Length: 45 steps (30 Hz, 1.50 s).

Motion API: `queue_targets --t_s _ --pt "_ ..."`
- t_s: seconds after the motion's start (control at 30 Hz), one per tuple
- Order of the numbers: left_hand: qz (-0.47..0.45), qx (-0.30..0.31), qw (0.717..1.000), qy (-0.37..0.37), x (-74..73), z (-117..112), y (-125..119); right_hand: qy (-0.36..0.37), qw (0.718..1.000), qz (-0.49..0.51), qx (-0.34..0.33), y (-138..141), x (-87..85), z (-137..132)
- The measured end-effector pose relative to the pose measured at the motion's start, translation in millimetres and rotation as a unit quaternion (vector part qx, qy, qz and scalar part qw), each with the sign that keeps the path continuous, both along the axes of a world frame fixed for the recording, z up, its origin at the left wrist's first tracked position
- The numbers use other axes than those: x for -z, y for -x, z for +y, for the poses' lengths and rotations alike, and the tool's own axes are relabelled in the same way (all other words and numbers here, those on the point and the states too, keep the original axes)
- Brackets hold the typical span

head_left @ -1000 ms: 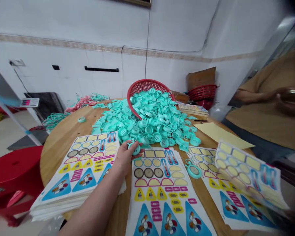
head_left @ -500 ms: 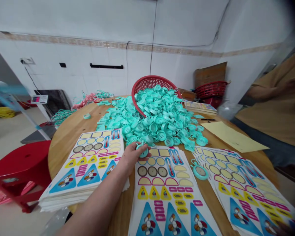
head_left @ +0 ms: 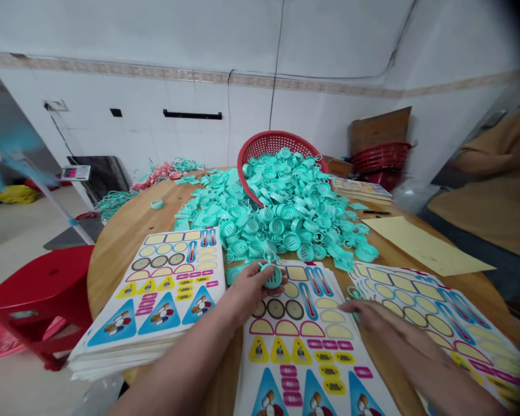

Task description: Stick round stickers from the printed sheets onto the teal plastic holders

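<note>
Through my head view I have the left hand [head_left: 250, 289] pinching a turquoise stopwatch-shaped piece [head_left: 272, 277] between thumb and fingers, its slotted face towards me, at the top of the middle sticker sheets [head_left: 307, 329]; I can't tell whether it touches them. My right hand [head_left: 383, 323] is blurred, its fingertips at those sheets' right edge, over a second turquoise piece [head_left: 354, 292] that it mostly hides. I can't tell how far these fingers are parted or whether they grip it. To the left I see a thick stack of sticker sheets [head_left: 156, 289], to the right a fanned set [head_left: 416, 297]. Beyond the hands, a heap of turquoise pieces [head_left: 281, 216] spills from a tipped red basket [head_left: 266, 141] onto the wooden table [head_left: 121, 231]. A person in a tan top [head_left: 485, 214] is at far right.
</note>
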<state>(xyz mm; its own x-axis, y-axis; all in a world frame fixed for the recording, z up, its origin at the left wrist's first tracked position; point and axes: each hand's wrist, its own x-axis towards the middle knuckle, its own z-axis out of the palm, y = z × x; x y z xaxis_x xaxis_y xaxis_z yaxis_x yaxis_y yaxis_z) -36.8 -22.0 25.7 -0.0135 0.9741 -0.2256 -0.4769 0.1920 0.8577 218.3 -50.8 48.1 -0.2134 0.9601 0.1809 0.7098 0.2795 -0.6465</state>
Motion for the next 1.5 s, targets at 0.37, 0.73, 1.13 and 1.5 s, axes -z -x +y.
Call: queue_targets --t_s 0.37,0.73,1.13,1.5 --pt "0.025 -0.019 0.999 0.019 22.9 5.1 -15.8 0.012 0.994 -0.087 -0.066 56.4 49.1 46.8" --pt "0.055 -0.026 0.998 0.024 30.0 5.6 -17.9 0.008 0.991 -0.113 -0.073 57.2 50.3 47.7" --pt "0.059 -0.035 0.997 0.026 32.3 5.8 -19.8 0.147 0.985 0.067 -0.055 61.4 49.6 53.3" --pt "-0.076 -0.006 0.997 -0.005 12.8 4.0 -16.8 0.159 0.961 0.221 -0.055 80.7 9.6 68.2"
